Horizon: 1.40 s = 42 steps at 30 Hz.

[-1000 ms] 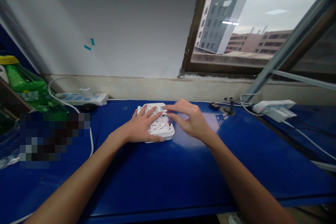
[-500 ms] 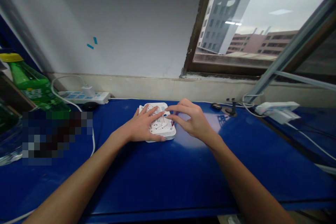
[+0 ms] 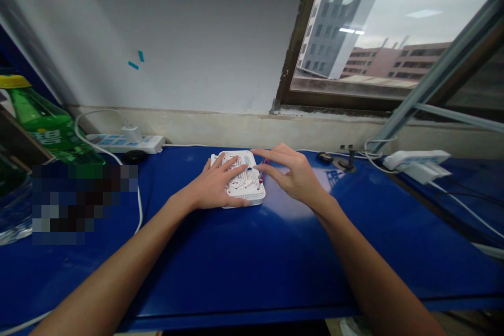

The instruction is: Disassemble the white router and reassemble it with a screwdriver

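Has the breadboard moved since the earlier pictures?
No. Measured against the power strip, the breadboard keeps its place; the whole view only shifted slightly with the head.

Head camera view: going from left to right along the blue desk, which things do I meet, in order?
Green plastic bottle with yellow cap → white power strip → left hand → white breadboard → right hand → small black fitting → white power socket

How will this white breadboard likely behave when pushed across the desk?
The breadboard looks flat and stiff, so it probably slides rather than tips. It is likely light, and the glossy blue desk may let it shift.
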Motion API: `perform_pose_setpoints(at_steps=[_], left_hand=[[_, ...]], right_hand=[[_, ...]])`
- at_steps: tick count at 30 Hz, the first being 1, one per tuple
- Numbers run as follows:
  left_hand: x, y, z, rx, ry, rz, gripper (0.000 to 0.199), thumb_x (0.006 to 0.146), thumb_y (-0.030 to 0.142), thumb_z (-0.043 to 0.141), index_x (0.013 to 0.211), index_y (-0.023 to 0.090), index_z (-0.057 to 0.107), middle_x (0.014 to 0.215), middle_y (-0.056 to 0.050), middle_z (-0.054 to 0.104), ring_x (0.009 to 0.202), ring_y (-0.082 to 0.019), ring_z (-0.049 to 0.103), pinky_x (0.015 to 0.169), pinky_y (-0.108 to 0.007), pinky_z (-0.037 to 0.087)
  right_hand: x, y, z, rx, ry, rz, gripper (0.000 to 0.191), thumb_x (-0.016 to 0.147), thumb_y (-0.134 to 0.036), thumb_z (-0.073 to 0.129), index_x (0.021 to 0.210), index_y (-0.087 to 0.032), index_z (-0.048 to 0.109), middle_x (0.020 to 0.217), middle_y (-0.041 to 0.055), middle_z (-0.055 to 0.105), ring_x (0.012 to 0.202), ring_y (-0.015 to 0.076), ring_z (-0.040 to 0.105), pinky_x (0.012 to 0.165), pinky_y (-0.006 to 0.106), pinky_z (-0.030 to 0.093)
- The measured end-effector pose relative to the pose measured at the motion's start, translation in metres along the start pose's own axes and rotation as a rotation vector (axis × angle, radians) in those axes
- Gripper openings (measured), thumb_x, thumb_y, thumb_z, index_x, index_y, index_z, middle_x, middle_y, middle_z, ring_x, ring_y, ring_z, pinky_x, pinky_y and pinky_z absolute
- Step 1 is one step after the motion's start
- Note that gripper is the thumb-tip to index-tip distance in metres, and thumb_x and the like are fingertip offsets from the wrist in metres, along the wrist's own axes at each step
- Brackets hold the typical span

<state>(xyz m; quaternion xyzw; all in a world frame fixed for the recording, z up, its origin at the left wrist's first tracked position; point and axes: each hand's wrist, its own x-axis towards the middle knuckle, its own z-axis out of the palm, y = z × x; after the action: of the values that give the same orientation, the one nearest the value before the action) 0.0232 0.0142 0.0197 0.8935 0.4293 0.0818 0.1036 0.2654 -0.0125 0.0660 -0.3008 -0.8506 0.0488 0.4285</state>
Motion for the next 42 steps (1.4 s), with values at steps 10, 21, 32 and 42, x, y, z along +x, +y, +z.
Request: perform_pose_setpoints(at_steps=[10, 21, 32, 42], left_hand=[[0.0003, -0.0016, 0.0019, -0.008, -0.006, -0.001, 0.106, 0.074, 0.088, 0.055, 0.161, 0.040, 0.019, 0.171, -0.005, 0.008, 0.154, -0.047, -0.003, 0.117, -0.073, 0.003], [-0.0002, -0.0029, 0.0036, 0.006, -0.004, -0.009, 0.107, 0.074, 0.088, 0.055, 0.162, 0.039, 0.018, 0.170, -0.005, 0.009, 0.153, -0.048, -0.003, 0.117, -0.074, 0.004], [-0.0009, 0.0005, 0.0016, 0.019, -0.010, -0.024, 0.111, 0.072, 0.092, 0.052, 0.162, 0.038, 0.016, 0.170, -0.008, 0.009, 0.153, -0.047, -0.004, 0.116, -0.074, 0.004], [-0.0001, 0.0007, 0.0005, 0.011, -0.032, -0.026, 0.111, 0.072, 0.093, 0.050, 0.162, 0.037, 0.017, 0.171, -0.006, 0.006, 0.153, -0.047, -0.005, 0.117, -0.074, 0.002]], right_hand=[[-0.0008, 0.0030, 0.0027, -0.014, -0.042, 0.004, 0.022, 0.096, -0.027, 0.066, 0.116, -0.019, 0.070, 0.101, 0.0071, 0.073, 0.092, 0.0206, 0.065, 0.086, 0.036, 0.052], [-0.0023, 0.0044, 0.0043, 0.036, -0.113, 0.055, 0.037, 0.093, -0.023, 0.069, 0.129, -0.023, 0.063, 0.113, 0.0061, 0.074, 0.091, 0.0195, 0.070, 0.087, 0.035, 0.055], [-0.0040, 0.0048, 0.0069, 0.096, -0.120, 0.106, 0.043, 0.100, -0.020, 0.056, 0.143, -0.023, 0.052, 0.113, 0.0066, 0.073, 0.093, 0.0182, 0.068, 0.085, 0.033, 0.054], [-0.0055, 0.0015, 0.0083, -0.032, -0.104, 0.049, 0.040, 0.099, -0.028, 0.060, 0.139, -0.022, 0.057, 0.110, 0.0087, 0.070, 0.096, 0.0213, 0.065, 0.088, 0.038, 0.053]])
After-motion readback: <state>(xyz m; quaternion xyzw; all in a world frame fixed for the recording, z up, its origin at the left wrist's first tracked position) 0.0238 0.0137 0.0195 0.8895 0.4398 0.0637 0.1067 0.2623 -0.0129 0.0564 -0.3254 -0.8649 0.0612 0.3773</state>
